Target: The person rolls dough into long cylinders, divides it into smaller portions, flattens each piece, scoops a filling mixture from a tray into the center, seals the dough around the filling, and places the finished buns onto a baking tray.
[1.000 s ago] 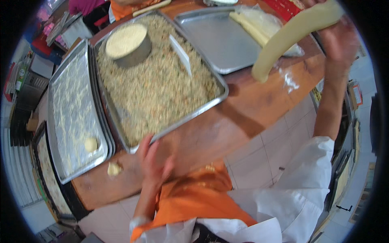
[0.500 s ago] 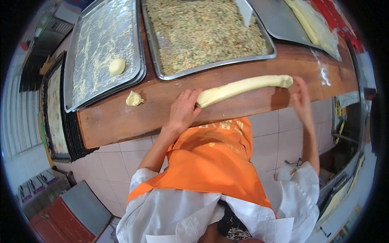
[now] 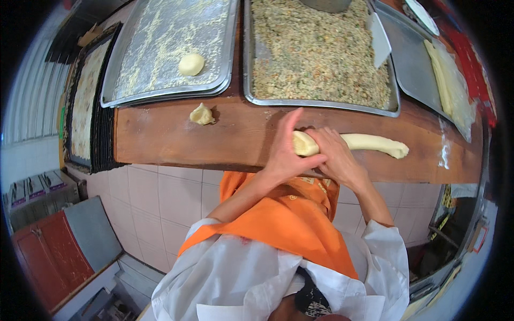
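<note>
A pale dough roll (image 3: 375, 143) lies across the wooden table, its far part stretching right past my hands. My right hand (image 3: 336, 155) is closed over the roll near its left end. The cut left end (image 3: 304, 144) shows between my two hands. Beside that end my left hand (image 3: 284, 147) is open, thumb and fingers spread apart, the palm turned toward the dough. To the left a small ragged dough scrap (image 3: 202, 114) sits on the table. One smooth round dough ball (image 3: 191, 65) rests on a floured metal tray (image 3: 144, 51).
A metal tray (image 3: 321, 104) of crumbly, speckled filling (image 3: 316, 59) stands behind the roll, with a white scraper (image 3: 379, 40) in it. Another tray (image 3: 409, 69) at the right holds dough under plastic (image 3: 455, 88). The wooden table edge (image 3: 176, 160) runs before me; dark stacked trays (image 3: 101, 107) stand left.
My right hand has moved left from the roll's far end onto its near part. My left hand has let go and spread beside the end. The view has shifted.
</note>
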`<state>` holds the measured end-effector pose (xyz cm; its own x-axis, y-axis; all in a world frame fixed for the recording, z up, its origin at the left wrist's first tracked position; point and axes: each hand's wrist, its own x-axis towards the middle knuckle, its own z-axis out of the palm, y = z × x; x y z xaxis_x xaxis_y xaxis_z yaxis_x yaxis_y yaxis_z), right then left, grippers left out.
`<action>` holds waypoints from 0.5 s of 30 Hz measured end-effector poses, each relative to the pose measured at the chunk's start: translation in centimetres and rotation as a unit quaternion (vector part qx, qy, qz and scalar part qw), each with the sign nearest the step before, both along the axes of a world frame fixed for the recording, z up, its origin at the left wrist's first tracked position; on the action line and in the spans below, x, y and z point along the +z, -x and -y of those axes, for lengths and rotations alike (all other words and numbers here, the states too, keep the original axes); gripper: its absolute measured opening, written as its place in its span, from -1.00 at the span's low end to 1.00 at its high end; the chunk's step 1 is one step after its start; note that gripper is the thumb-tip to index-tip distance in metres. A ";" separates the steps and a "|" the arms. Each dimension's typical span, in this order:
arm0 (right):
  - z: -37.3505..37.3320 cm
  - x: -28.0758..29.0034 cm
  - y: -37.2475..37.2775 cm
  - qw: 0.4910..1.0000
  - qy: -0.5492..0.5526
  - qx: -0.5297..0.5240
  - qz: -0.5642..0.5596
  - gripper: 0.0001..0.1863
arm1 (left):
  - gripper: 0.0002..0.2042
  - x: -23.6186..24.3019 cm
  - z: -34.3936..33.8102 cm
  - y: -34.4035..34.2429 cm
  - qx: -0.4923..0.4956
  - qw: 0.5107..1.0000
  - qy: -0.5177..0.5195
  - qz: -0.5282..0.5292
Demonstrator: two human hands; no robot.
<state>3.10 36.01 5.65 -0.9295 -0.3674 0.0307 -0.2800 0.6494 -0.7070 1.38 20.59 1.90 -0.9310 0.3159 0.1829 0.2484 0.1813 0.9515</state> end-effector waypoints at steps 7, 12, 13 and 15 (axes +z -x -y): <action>-0.6 -0.9 -1.0 0.997 -0.051 -0.045 -0.023 -0.57 | -0.69 0.4 -1.5 1.5 0.015 0.992 -0.043 -0.115; -2.5 -4.0 0.5 0.963 -0.207 -0.110 -0.137 -0.48 | -0.83 1.1 -0.9 2.9 0.058 0.827 -0.511 0.227; -2.6 -4.3 0.3 0.962 -0.212 -0.103 -0.137 -0.48 | -0.81 1.1 -0.1 3.0 0.071 0.819 -0.518 0.235; -2.5 -4.5 0.0 0.962 -0.221 -0.088 -0.137 -0.48 | -0.76 0.8 2.2 3.0 0.100 0.802 -0.533 0.251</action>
<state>3.12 38.55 1.19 -0.9576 -0.2389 0.1608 -0.2752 0.9236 -0.2667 -1.66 18.34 2.71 -0.9845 0.0647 -0.1631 -0.1468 -0.8125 0.5642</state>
